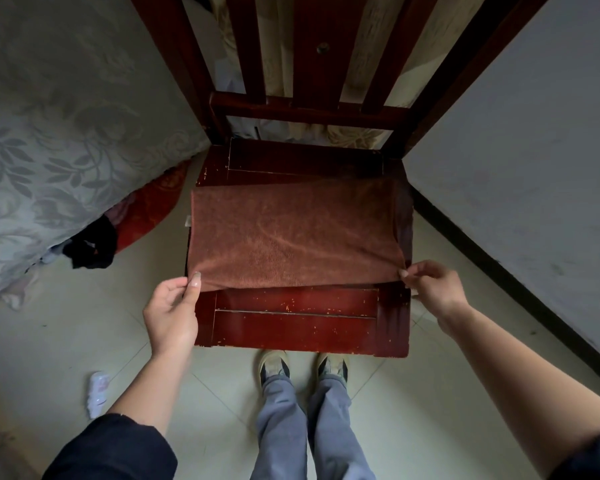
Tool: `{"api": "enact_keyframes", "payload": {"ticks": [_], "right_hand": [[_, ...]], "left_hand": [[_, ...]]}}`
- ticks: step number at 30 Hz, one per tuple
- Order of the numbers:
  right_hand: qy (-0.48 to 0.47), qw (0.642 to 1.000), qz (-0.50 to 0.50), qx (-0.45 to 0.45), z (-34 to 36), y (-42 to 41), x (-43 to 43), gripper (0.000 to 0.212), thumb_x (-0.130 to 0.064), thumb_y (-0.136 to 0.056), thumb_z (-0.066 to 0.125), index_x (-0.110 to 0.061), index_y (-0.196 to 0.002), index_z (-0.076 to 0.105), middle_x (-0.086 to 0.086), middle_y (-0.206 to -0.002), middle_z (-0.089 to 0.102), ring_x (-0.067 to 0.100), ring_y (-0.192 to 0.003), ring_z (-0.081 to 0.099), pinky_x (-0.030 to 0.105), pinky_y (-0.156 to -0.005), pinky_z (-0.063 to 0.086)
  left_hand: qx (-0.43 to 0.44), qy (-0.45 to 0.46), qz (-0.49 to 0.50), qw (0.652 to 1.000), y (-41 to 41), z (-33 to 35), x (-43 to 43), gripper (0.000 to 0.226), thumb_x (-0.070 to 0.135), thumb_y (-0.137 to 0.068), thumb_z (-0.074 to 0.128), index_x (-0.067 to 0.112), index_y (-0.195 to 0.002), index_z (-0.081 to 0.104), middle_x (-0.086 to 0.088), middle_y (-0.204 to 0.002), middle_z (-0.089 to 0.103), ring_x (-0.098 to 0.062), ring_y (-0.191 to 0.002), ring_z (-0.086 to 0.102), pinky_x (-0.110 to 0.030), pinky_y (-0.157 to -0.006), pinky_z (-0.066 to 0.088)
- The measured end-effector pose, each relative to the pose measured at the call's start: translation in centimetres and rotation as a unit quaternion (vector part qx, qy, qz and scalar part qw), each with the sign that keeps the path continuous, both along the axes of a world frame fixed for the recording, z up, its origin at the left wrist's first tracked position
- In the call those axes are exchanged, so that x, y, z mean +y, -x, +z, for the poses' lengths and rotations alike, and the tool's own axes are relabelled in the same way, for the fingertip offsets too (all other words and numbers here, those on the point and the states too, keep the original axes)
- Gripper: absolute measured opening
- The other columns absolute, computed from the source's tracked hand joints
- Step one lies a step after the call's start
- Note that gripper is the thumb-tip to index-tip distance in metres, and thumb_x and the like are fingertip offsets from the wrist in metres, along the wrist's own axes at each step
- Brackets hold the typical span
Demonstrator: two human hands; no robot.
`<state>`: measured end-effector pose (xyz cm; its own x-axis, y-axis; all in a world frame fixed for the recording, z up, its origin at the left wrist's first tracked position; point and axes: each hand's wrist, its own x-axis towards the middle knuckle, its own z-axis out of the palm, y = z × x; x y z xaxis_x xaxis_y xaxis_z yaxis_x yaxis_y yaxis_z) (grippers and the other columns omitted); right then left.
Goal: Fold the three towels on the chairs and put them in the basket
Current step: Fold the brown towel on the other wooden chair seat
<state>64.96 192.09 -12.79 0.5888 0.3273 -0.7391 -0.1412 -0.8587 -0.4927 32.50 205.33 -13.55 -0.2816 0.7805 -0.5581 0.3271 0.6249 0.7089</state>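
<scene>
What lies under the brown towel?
Under the towel is the red chair seat; its front and back strips show, its middle is covered. The left hand and right hand pinch the near corners.

L hand (170, 311), R hand (433, 289): towel (291, 233) pinch

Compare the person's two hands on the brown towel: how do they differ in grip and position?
The left hand holds the towel's near left corner with its thumb flat on top, nail showing; the right hand pinches the near right corner, its back facing the camera. The left hand overlaps the chair seat's left edge; the right hand sits mostly beyond its right edge. Both hold the towel's near edge.
</scene>
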Motion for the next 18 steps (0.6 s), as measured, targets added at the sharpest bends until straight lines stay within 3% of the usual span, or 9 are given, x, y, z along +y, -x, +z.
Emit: {"api": "enact_keyframes", "payload": {"ticks": [7,11,15,18], "right_hand": [[0.054,0.994,0.075,-0.053,-1.1,0.3,-0.3,0.016,-0.014,-0.088,0.065,-0.011,-0.073,0.061,0.006,-0.076,0.064,0.022,-0.073,0.058,0.027,-0.06,0.044],[0.089,0.988,0.105,-0.075,-0.7,0.3,0.7,0.003,-0.011,-0.081,0.066,-0.01,-0.082,0.063,0.009,-0.084,0.067,0.026,-0.078,0.063,0.032,-0.069,0.05],[0.025,0.983,0.093,-0.153,0.2,0.2,3.1,0.02,-0.009,-0.078,0.06,-0.013,-0.098,0.06,0.006,-0.096,0.063,0.025,-0.087,0.059,0.033,-0.074,0.049],[-0.017,0.972,0.136,-0.192,-0.4,-0.1,5.7,0.027,-0.021,-0.088,0.061,-0.014,-0.113,0.056,0.008,-0.109,0.062,0.024,-0.093,0.059,0.03,-0.075,0.045]], "left_hand": [[0.117,0.056,-0.037,0.991,0.8,-1.4,-0.3,0.014,0.021,-0.086,0.069,0.011,-0.094,0.063,-0.007,-0.096,0.067,-0.022,-0.089,0.06,-0.027,-0.078,0.04],[0.169,0.081,-0.065,0.98,0.7,-1.8,0.3,0.028,0.005,-0.083,0.068,0.015,-0.108,0.062,-0.005,-0.108,0.069,-0.027,-0.111,0.056,-0.029,-0.081,0.041],[0.271,-0.041,-0.208,0.939,-1.6,-0.3,1.0,0.047,0.006,-0.078,0.068,0.013,-0.122,0.054,-0.012,-0.124,0.056,-0.032,-0.12,0.041,-0.033,-0.097,0.028],[0.264,-0.136,-0.315,0.901,-4.4,0.5,1.0,0.047,0.016,-0.084,0.066,0.012,-0.129,0.051,-0.016,-0.135,0.042,-0.034,-0.125,0.035,-0.044,-0.104,0.031]]}}
